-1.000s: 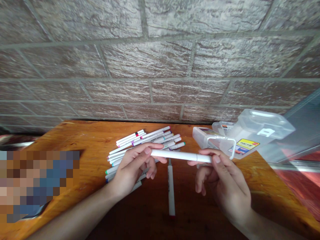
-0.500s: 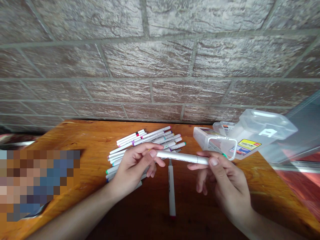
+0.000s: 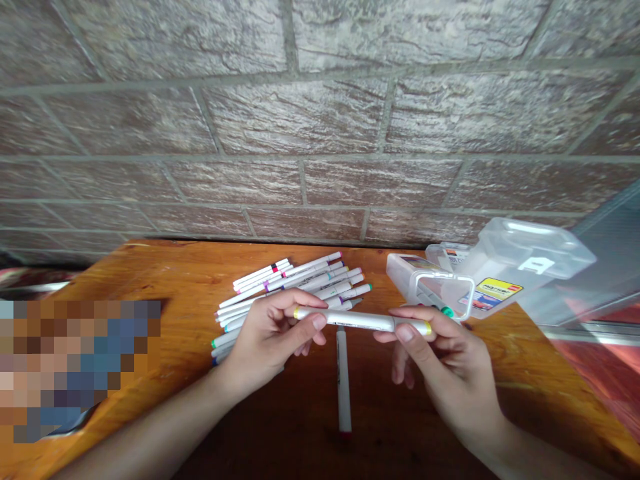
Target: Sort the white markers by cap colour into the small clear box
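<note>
While both hands are raised over the table, the left hand is clamped, thumb against fingers, on the left end of a white marker, and the right hand grips it the same way close to its right end. The marker is in the air between the two hands, nearly level, with a yellow band at each end and small dark print along its side. Below it and toward the near side, a loose marker lies on the wood, running from near to far, its near end red. Beyond the left hand, and partly hidden by it, is a heap of white markers with coloured ends, most slanting alike. Beyond the right hand lies a small clear box, its mouth toward the near side; a green-ended marker shows there, partly hidden by the hand. Farther right is a larger clear box with a yellow label, and along the far edge rises a rough brick wall
</note>
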Motion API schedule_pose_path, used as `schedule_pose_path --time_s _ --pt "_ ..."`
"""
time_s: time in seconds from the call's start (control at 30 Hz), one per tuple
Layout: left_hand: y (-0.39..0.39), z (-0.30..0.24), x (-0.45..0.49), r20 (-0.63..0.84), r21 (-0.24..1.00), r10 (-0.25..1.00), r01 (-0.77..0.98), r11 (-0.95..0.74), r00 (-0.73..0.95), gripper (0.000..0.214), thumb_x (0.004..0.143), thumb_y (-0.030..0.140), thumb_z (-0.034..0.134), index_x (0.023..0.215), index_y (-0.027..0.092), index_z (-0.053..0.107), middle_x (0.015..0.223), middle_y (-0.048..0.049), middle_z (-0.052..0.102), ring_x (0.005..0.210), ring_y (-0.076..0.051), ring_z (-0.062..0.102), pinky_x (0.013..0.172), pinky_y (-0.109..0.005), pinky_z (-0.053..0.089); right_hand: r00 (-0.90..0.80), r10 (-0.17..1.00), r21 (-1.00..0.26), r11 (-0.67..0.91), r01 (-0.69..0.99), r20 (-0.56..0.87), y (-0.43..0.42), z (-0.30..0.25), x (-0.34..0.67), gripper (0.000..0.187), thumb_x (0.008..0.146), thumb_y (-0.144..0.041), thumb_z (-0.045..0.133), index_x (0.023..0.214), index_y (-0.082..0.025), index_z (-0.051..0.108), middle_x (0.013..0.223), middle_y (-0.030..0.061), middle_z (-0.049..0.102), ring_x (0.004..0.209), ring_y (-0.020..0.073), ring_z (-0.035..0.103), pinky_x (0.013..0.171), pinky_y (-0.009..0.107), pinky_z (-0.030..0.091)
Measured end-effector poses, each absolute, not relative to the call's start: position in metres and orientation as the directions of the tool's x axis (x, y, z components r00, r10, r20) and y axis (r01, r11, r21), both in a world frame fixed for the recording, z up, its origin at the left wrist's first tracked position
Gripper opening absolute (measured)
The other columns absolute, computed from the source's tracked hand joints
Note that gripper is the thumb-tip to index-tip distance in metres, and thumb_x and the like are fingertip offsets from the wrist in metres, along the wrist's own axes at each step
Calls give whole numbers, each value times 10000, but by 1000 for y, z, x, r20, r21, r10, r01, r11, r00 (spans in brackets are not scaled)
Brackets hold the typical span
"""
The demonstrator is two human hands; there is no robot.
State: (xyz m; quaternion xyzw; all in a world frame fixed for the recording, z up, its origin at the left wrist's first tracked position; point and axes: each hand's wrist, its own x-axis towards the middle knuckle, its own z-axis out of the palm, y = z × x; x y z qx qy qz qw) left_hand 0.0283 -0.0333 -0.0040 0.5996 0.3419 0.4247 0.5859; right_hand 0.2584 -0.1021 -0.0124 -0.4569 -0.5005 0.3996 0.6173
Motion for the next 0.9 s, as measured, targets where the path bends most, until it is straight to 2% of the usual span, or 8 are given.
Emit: schedule_pose_path --time_s 0.13,0.3,0.5,0.73,0.9 --pt "-34 -1 29 120 993 903 -64 -103 413 202 883 309 818 952 142 730 642 -11 737 494 -88 589 471 -170 451 169 950 -964 267 4 264 -102 -14 259 184 954 -375 767 1042 -217 730 738 49 811 396 130 636 367 214 506" --pt "-34 -2 28 164 986 896 -51 -157 414 165 876 271 820 938 145 733 650 -5 728 533 -99 602 499 -184 456 163 956 -970 242 35 244 -103 -18 260 168 953 -365 771 1028 -221 729 511 -37 654 402 145 618 380 218 487" --pt "-34 0 28 137 990 898 -25 -139 419 197 883 321 812 939 151 728 639 -8 721 517 -109 592 494 -198 447 157 957 -969 247 12 245 -102 -18 260 170 964 -373 754 1034 -219 729 742 40 794 416 131 630 377 222 496" --pt "-34 -2 27 97 995 906 -13 -101 411 275 915 414 771 970 146 738 648 -25 733 482 -101 555 473 -197 431 163 959 -969 241 -48 230 -102 -18 260 189 1006 -394 695 1066 -224 750 832 58 807 415 121 633 376 220 504" --pt "-34 -3 26 97 995 901 -48 -85 424 273 961 412 721 1012 145 744 684 -31 738 500 -94 544 488 -197 441 162 962 -965 239 -107 220 -101 -17 259 181 1016 -392 679 1066 -234 752 847 50 802 420 120 639 379 215 501"
